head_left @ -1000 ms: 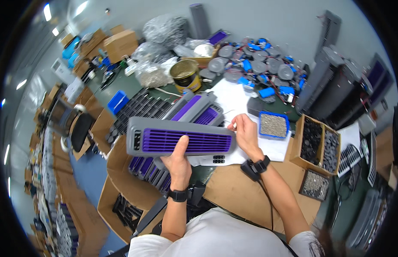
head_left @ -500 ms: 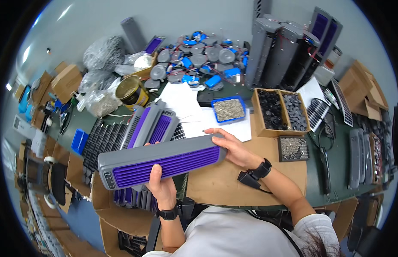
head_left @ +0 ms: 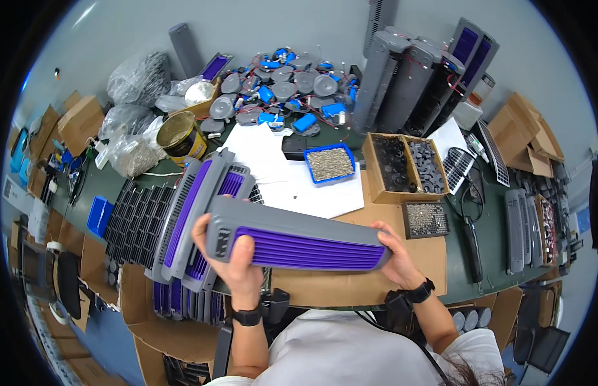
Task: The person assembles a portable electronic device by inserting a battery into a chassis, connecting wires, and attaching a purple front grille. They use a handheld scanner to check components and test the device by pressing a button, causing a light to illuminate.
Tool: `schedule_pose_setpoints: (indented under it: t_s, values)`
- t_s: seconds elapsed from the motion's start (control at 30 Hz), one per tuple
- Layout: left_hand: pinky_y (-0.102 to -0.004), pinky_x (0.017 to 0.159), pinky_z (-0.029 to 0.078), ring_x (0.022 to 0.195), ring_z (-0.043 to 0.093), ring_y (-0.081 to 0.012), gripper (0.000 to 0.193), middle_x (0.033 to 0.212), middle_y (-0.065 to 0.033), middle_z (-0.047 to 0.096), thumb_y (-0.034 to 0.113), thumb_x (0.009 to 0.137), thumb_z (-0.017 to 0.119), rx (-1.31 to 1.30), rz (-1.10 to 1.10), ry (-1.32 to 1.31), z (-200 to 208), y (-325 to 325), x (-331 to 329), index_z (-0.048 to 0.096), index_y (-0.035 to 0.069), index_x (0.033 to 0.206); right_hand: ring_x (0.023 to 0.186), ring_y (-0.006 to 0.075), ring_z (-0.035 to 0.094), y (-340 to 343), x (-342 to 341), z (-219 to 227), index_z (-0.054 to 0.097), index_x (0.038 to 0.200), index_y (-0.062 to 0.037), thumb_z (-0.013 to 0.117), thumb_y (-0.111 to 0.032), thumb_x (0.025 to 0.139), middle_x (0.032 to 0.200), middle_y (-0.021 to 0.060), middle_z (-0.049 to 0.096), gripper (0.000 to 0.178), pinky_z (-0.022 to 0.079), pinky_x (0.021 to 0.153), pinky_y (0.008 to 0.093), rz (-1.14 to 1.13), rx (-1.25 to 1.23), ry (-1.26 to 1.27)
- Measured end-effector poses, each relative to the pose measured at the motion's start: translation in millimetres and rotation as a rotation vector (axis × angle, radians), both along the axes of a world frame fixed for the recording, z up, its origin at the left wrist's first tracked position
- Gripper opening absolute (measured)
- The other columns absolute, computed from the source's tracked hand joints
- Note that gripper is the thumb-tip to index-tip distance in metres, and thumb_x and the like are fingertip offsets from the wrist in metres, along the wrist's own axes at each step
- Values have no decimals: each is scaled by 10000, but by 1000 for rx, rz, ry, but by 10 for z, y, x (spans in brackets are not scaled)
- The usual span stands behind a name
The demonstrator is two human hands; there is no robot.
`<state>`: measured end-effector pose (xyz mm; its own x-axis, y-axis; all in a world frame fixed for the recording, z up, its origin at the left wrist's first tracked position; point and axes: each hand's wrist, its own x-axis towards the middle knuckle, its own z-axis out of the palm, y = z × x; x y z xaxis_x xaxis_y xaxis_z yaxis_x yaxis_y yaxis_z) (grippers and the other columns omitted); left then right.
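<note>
Both my hands hold up a long grey tower fan housing [head_left: 305,248] with purple slats and a small button panel at its left end. My left hand [head_left: 238,273] is closed round that left end, thumb on the front beside the panel. At the opposite end my right hand [head_left: 402,260] grips the tip, its thumb on top and the other fingers partly hidden. The housing hangs level or slightly tilted over a brown cardboard sheet [head_left: 360,283]. Similar grey and purple housings [head_left: 183,219] lie stacked just left of it.
A blue tray of small metal parts [head_left: 330,164], a divided wooden box [head_left: 376,174] and a black screw tray [head_left: 426,220] stand beyond my hands. Tall grey housings [head_left: 408,77] rise at the back right. An open carton [head_left: 177,341] sits below left; a corded tool [head_left: 471,251] lies right.
The housing has shifted right and its right end has dropped. My left hand has moved to the panel end, and my right hand has come lower on the other end. The whole view has shifted slightly.
</note>
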<state>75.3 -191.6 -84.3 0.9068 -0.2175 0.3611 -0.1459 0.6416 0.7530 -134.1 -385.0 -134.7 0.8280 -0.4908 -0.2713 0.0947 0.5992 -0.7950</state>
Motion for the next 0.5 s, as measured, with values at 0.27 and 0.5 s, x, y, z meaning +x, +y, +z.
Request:
schedule_pose_setpoints:
  t_s: [0.27, 0.5]
  values:
    - [-279, 903, 445, 985, 538, -129, 690, 1114, -61, 535, 84, 723, 818, 61, 22, 101, -130, -81, -109, 424, 75, 1289, 1081, 183, 588, -39, -198, -71, 488, 1257, -79, 510, -272, 987, 1161, 65, 595, 333, 485, 952, 354, -23, 25, 16]
    - [-278, 873, 458, 974, 538, -127, 676, 1107, -69, 535, 88, 733, 817, 91, 33, 89, -117, -92, -105, 423, 70, 1282, 1099, 178, 581, -53, -166, -48, 486, 1266, -55, 471, -272, 1003, 1175, 67, 592, 342, 476, 961, 344, -12, 9, 20]
